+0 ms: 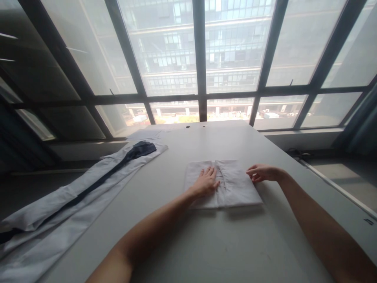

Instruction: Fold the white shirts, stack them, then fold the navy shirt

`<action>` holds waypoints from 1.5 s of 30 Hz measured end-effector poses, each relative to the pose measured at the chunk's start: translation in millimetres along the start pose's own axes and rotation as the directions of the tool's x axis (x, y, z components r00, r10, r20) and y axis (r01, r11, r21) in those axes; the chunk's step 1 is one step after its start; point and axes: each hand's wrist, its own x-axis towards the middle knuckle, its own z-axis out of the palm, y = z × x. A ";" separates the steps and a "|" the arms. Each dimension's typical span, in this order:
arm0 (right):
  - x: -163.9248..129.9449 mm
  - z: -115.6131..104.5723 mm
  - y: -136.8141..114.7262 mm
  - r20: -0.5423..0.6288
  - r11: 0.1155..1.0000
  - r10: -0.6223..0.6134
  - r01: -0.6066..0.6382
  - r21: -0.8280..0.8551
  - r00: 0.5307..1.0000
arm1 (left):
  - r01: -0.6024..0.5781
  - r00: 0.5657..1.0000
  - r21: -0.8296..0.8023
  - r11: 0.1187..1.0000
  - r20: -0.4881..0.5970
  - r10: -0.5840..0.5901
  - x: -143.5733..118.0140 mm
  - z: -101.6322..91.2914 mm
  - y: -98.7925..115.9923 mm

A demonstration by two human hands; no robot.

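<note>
A white garment (238,190), folded into a flat, roughly square bundle, lies on the white table (165,228). Its two sides meet near the middle, where the fabric is creased. My left hand (207,181) rests flat on top of it, fingers spread, just left of this line. At the bundle's right edge is my right hand (262,173), its fingers curled and closed against the fabric's border. The thumb side is partly hidden, but the fingertips appear to pinch the edge.
Along the table's left side lie long white cloths (97,192) with a dark blue strip of fabric (114,169) across them. Papers (144,133) lie at the far left corner. Round holes (187,127) mark the far end, before large windows (173,47).
</note>
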 end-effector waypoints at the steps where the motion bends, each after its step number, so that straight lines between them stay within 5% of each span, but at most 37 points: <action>1: -0.6 -0.2 -0.5 0.009 1.000 -0.011 0.011 0.005 1.000 | 0.000 1.000 0.000 1.000 0.004 0.000 0.0 0.1 0.0; 10: -0.7 12.0 -4.4 0.083 0.982 -0.099 0.084 0.167 0.992 | 0.000 0.999 -0.050 0.999 -0.032 -0.001 1.2 -2.7 -1.8; 20: -8.0 30.1 -25.7 0.035 0.918 -0.196 0.171 0.357 0.980 | 0.043 0.957 -0.114 0.993 -0.282 -0.074 14.5 -5.6 -13.0; 27: -19.4 56.8 -50.3 -0.082 0.889 -0.214 0.229 0.396 0.973 | 0.078 0.982 -0.070 0.995 -0.169 -0.089 20.7 0.0 -27.2; 38: -25.5 93.3 -74.9 -0.149 0.891 -0.271 0.306 0.334 0.951 | 0.065 0.978 -0.111 0.992 -0.192 -0.086 19.3 4.6 -24.6; 45: -17.3 107.3 -89.8 -0.239 0.902 -0.210 0.282 0.326 0.948 | 0.056 0.994 -0.102 0.993 -0.084 -0.065 7.9 -18.9 -25.7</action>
